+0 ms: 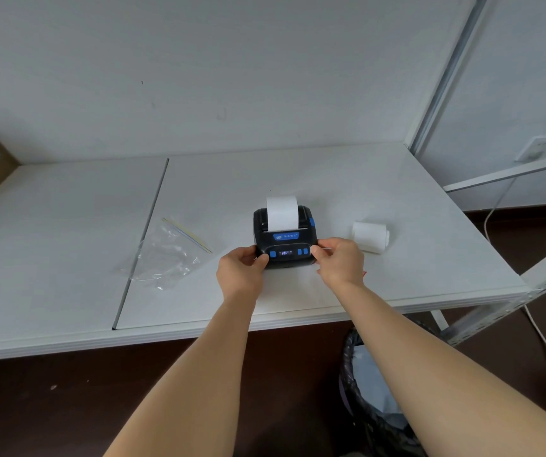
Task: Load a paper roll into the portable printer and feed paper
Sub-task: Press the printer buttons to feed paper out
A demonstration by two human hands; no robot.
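White paper strip (282,214) curls up out of the black-and-blue printer (284,240), which sits near the front edge of the pale surface (67,225); a spare paper roll (370,236) lies at its 3 o'clock and a crumpled clear plastic bag (166,255) at its 9 o'clock. Left hand (240,270) and right hand (340,260) each keep a narrow grip, fingers curled on the printer's front corners and hiding them. A bin (373,400) lined with a dark bag stands below at 5 o'clock, cut off, and the printer's small display is too blurred to read.

Left on my table (67,225) lies a plastic bag (166,255) (empty); below its front edge, a bin (373,407).
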